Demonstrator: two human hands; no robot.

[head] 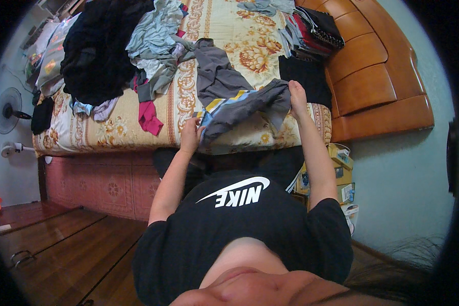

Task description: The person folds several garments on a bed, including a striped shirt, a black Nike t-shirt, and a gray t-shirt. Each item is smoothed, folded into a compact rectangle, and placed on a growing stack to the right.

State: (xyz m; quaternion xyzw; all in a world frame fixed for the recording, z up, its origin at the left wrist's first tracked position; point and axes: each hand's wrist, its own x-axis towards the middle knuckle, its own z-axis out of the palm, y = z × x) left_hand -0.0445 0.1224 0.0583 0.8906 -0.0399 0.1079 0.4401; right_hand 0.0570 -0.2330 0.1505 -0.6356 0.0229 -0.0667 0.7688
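A dark grey garment [237,113] with yellow, white and light-blue stripes spans the space between my hands at the bed's front edge. My left hand [191,134] grips its striped end. At the other end, my right hand [297,95] pinches a grey corner, and a loose flap hangs down beside it. Farther back, a grey part [216,65] of what looks like the same garment lies spread on the floral bedspread [252,57]. Just right of my right hand is a folded black cloth [304,78]. The garment's exact kind cannot be made out.
A stack of folded clothes [313,32] stands by the brown padded headboard [363,76]. Left of me are a pale-blue crumpled garment [157,34], a magenta cloth [150,118] and a large black heap [99,49]. A fan [9,111] stands beyond the bed's left end.
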